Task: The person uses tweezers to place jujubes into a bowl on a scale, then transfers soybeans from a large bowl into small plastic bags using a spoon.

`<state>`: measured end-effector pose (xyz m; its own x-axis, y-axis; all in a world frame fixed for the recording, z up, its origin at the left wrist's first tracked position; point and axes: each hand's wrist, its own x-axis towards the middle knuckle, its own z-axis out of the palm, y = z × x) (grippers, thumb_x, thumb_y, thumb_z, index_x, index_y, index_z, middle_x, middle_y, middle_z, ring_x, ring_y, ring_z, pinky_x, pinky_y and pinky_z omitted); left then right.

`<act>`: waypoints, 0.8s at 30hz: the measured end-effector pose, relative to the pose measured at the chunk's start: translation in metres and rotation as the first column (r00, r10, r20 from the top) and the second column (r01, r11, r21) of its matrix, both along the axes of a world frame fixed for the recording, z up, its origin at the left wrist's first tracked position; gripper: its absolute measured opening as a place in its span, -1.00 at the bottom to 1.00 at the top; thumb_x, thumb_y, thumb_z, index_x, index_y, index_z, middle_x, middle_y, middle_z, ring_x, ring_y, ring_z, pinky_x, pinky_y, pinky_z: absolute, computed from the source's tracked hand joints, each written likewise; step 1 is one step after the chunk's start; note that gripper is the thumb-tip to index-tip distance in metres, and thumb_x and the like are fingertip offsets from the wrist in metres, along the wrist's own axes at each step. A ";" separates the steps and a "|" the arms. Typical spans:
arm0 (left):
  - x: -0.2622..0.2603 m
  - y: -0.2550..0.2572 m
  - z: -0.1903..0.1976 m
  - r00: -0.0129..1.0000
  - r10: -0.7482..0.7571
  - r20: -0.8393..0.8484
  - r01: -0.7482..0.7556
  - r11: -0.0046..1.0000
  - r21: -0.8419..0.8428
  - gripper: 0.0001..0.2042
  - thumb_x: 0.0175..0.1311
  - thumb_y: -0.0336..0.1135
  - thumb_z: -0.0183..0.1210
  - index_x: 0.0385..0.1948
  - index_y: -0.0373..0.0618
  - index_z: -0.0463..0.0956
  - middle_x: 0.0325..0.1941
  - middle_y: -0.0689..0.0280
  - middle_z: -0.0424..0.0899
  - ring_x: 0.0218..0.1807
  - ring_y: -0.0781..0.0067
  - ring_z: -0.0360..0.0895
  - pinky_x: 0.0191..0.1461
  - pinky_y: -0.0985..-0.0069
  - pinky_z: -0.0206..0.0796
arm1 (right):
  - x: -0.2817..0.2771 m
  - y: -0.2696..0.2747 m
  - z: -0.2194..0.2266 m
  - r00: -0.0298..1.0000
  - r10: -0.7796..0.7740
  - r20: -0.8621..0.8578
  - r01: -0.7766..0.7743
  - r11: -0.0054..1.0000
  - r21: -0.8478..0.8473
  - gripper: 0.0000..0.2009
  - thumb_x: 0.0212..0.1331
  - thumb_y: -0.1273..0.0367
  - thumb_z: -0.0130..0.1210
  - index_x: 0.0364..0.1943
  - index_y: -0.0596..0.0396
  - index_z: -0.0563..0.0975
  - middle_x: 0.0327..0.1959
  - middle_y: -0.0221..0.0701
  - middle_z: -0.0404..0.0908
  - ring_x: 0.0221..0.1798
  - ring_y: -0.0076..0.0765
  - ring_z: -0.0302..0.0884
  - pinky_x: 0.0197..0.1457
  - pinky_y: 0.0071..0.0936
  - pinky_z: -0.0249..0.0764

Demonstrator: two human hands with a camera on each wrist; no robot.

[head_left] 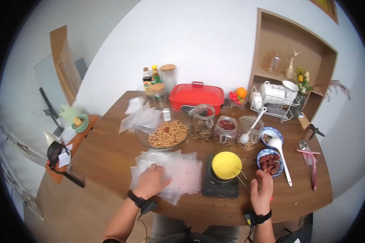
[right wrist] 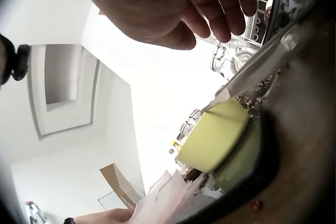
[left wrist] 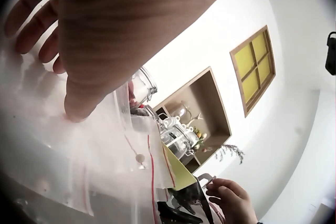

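L grip (head_left: 153,181) open, palm down, fingers on plastic bags (head_left: 188,174); R grip (head_left: 262,190) open, empty, w/ fingers loosely bent, yellow bowl (head_left: 227,164) to its L.

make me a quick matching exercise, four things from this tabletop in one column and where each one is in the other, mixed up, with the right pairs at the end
1. yellow bowl
2. left hand
3. white mugs
4. dark red fruits

A. in the wire rack
B. on the clear plastic bags
C. in a blue-and-white bowl
D. on the black scale

Right pairs: 1-D, 2-B, 3-A, 4-C
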<state>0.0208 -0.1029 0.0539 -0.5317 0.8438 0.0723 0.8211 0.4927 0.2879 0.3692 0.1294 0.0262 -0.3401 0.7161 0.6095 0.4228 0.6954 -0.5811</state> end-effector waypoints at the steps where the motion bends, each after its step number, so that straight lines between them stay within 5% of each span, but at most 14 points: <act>1: 0.000 0.004 0.002 1.000 -0.011 -0.023 0.010 0.998 -0.062 -0.50 0.33 0.04 0.39 0.13 -0.14 0.63 0.20 0.09 0.69 0.07 -0.03 0.72 0.13 0.13 0.58 | 0.005 -0.007 0.003 0.999 -0.018 0.038 0.017 0.999 0.037 -0.65 0.29 0.55 0.22 0.16 0.23 0.57 0.09 -0.09 0.64 0.16 0.10 0.61 0.31 -0.10 0.53; 8: 0.027 0.052 0.027 0.976 -0.167 0.139 0.104 0.920 0.377 -0.80 0.43 -0.11 0.32 -0.17 -0.01 0.73 -0.42 0.26 0.77 -0.32 0.10 0.74 -0.22 0.21 0.53 | 0.016 -0.025 -0.005 0.992 -0.018 0.125 0.029 0.996 -0.086 -0.61 0.25 0.50 0.28 0.18 0.25 0.58 0.12 -0.01 0.65 0.21 0.26 0.56 0.33 0.00 0.49; 12: 0.032 0.077 0.024 0.958 -0.224 0.178 0.125 0.887 0.446 -0.80 0.46 -0.11 0.30 -0.27 -0.02 0.72 -0.43 0.22 0.75 -0.36 0.11 0.72 -0.27 0.22 0.49 | 0.008 -0.023 -0.019 0.996 -0.023 0.091 0.030 0.996 -0.086 -0.65 0.28 0.51 0.26 0.15 0.25 0.59 0.07 -0.08 0.67 0.14 0.12 0.63 0.27 -0.10 0.54; 15: 0.026 0.091 0.020 0.948 -0.229 0.220 0.081 0.845 0.528 -0.79 0.46 -0.12 0.29 -0.29 -0.02 0.71 -0.46 0.24 0.73 -0.39 0.12 0.70 -0.30 0.22 0.47 | 0.008 -0.021 -0.029 0.996 -0.030 -0.081 0.005 0.957 -0.289 -0.71 0.35 0.55 0.22 0.13 0.24 0.60 0.02 -0.22 0.69 0.06 -0.17 0.68 0.21 -0.29 0.57; 16: 0.023 0.097 0.015 0.952 -0.221 0.213 0.070 0.832 0.551 -0.79 0.47 -0.13 0.28 -0.31 -0.03 0.69 -0.50 0.25 0.70 -0.42 0.13 0.69 -0.34 0.23 0.44 | 0.008 -0.018 -0.035 0.991 -0.038 -0.132 -0.010 0.937 -0.350 -0.78 0.46 0.55 0.16 0.11 0.24 0.60 0.00 -0.36 0.70 0.03 -0.42 0.66 0.20 -0.46 0.56; 20: 0.014 0.115 -0.005 0.934 -0.258 0.248 0.067 0.807 0.586 -0.78 0.48 -0.13 0.27 -0.33 -0.03 0.65 -0.52 0.25 0.67 -0.45 0.13 0.67 -0.37 0.21 0.42 | 0.007 -0.010 -0.043 0.947 -0.068 -0.315 -0.095 0.876 -0.473 -0.84 0.57 0.50 0.11 0.09 0.25 0.62 0.03 -0.40 0.70 0.07 -0.49 0.64 0.26 -0.50 0.54; 24: 0.021 0.115 -0.026 0.910 -0.317 0.267 0.127 0.826 0.549 -0.77 0.48 -0.14 0.27 -0.36 -0.04 0.62 -0.52 0.26 0.66 -0.45 0.10 0.67 -0.39 0.18 0.42 | 0.006 -0.005 -0.050 0.944 -0.105 -0.312 -0.066 0.868 -0.492 -0.85 0.57 0.50 0.12 0.08 0.24 0.62 0.00 -0.40 0.71 0.06 -0.50 0.62 0.24 -0.50 0.53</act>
<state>0.0415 0.0124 0.0283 -0.4057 0.8319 0.3785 0.6961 0.0129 0.7178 0.3753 0.1246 -0.0239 -0.1720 0.9531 0.2491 0.1658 0.2773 -0.9464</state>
